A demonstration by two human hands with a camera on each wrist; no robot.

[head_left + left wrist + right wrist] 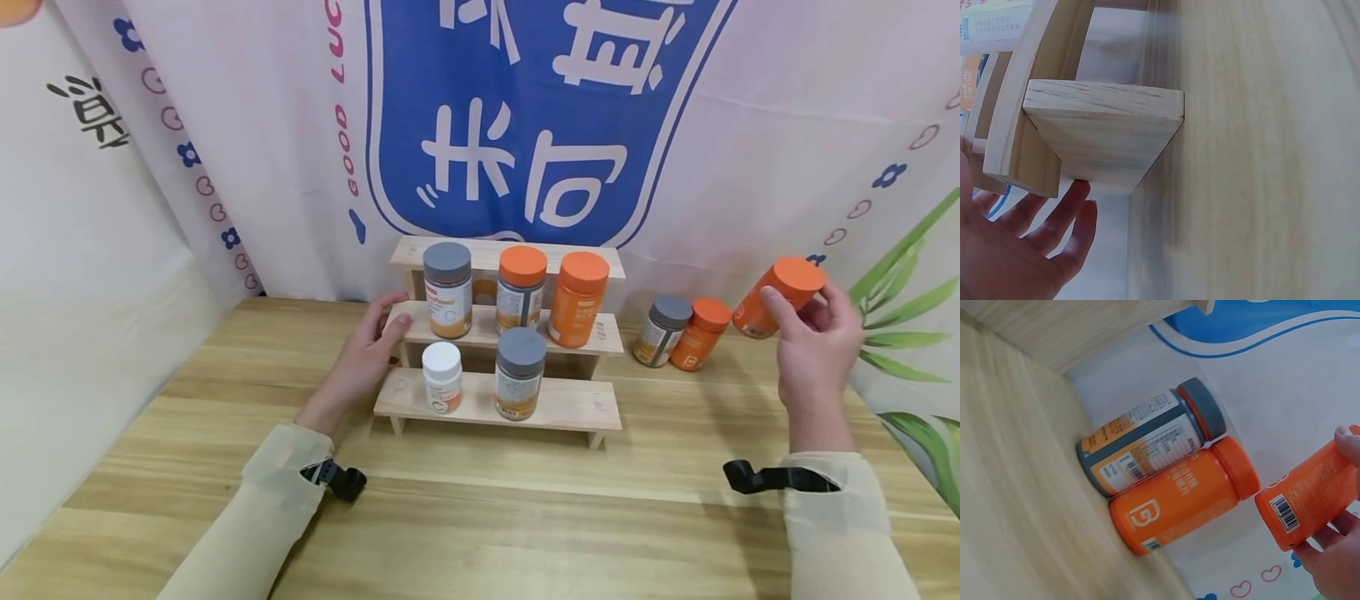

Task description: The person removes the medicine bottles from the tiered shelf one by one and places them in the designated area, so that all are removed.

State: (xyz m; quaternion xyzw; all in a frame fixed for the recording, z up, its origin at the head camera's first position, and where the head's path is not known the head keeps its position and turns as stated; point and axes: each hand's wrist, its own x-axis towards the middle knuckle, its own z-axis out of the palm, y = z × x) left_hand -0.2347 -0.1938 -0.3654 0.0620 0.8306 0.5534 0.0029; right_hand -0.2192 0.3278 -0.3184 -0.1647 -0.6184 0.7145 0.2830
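My left hand is at the left end of a stepped wooden shelf, its thumb on the middle board and its fingers around the board's end. In the left wrist view the fingers reach behind the shelf's leg. At the right, my right hand grips an orange jar with an orange lid, tilted and raised over the table. In the right wrist view the held jar shows its barcode. Beside it stand a grey-lidded jar and another orange jar.
The middle board carries a grey-lidded jar, an orange-lidded grey jar and an orange jar. On the lowest board stand a small white bottle and a grey-lidded jar. A printed curtain hangs behind the wooden table.
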